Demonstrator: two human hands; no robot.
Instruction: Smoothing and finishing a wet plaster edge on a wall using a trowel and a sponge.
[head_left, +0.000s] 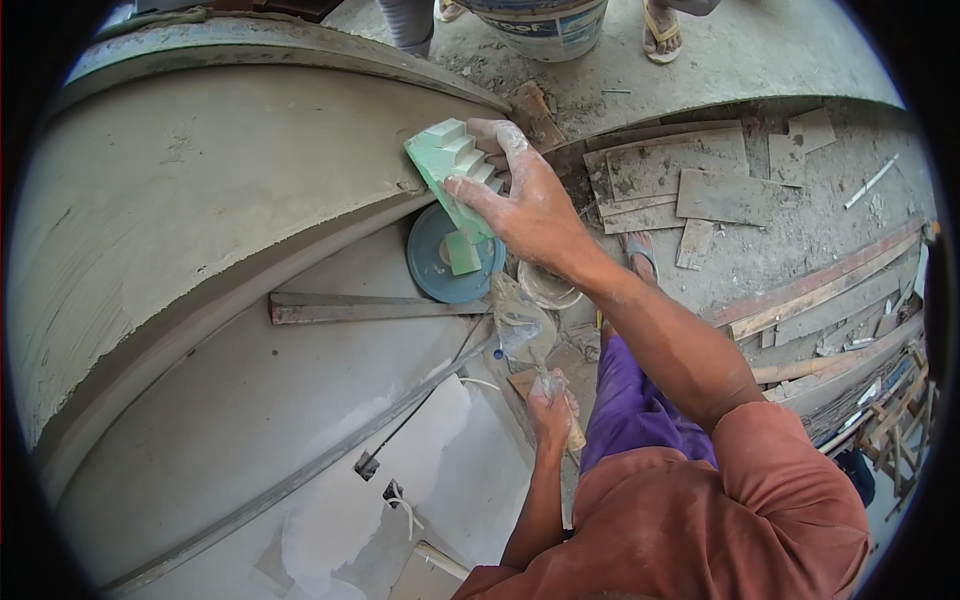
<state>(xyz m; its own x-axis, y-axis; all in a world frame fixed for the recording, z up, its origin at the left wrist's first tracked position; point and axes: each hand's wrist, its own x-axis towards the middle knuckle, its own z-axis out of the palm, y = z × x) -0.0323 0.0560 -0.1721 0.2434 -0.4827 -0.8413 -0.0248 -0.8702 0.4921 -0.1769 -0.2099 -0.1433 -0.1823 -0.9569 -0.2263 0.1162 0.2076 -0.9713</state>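
My right hand (525, 200) grips a pale green block with white stepped faces (430, 160), held out beside the curved grey plastered ledge (200, 170). Underneath it is a round blue lid or disc (430, 270) with a smaller green piece (463, 258) over its middle. My left hand (549, 405), lower down, is closed on the wooden handle of a trowel (525, 325) whose blade is coated in grey mortar. A pale round container (548, 282) sits partly hidden behind the trowel and right arm.
A large bucket (535, 25) and another person's sandalled foot (662, 35) are at the top. Boards and scraps (730, 200) litter the dusty floor at right, beside stacked long planks (800, 310). A grey bar (360, 308) and cables (405, 510) lie along the left.
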